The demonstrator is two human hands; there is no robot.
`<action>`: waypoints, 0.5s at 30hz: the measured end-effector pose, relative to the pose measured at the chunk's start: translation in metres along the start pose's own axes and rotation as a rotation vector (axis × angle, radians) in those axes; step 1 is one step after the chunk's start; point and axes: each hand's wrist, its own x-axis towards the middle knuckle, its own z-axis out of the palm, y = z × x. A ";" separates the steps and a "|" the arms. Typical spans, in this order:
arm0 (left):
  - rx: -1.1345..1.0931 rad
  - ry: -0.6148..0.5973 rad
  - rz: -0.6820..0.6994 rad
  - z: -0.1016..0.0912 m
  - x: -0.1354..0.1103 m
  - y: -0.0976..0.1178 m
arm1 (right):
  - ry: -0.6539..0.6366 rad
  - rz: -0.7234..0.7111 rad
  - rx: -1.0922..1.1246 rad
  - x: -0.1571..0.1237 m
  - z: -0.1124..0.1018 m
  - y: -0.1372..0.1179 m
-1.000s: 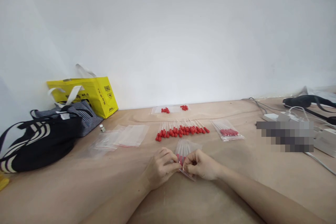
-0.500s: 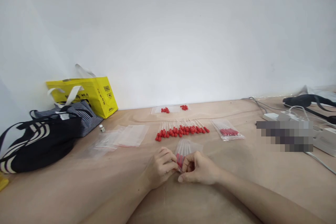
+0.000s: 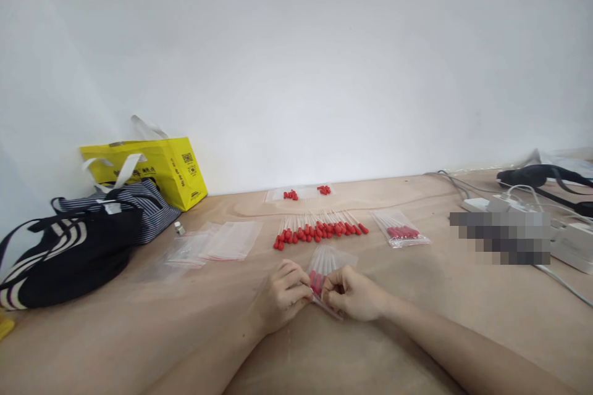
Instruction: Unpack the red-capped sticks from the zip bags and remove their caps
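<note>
Currently our L hand (image 3: 288,290) & R hand (image 3: 351,293) both pinch the near edge of a clear bag (image 3: 327,259), red-tipped sticks (image 3: 317,280) inside, on tbl (image 3: 442,281), just nearer than the loose pile (image 3: 338,229). Risk (our est.): uneven pinch pressure → edge gaps, sticks slide out.

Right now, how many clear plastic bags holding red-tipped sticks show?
3 at least: near bag, handled by left hand and right hand; side bag, right of the loose sticks; far bag, near the wall, where overlap may hide more.
</note>
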 end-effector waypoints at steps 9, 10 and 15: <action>-0.013 -0.035 -0.011 -0.001 -0.001 0.000 | 0.008 -0.007 0.076 0.000 0.002 -0.002; -0.018 -0.040 -0.010 0.000 -0.001 0.000 | 0.020 0.004 0.061 0.000 0.003 -0.002; -0.033 -0.048 -0.001 0.001 -0.002 0.000 | 0.102 0.017 -0.062 0.002 0.008 -0.002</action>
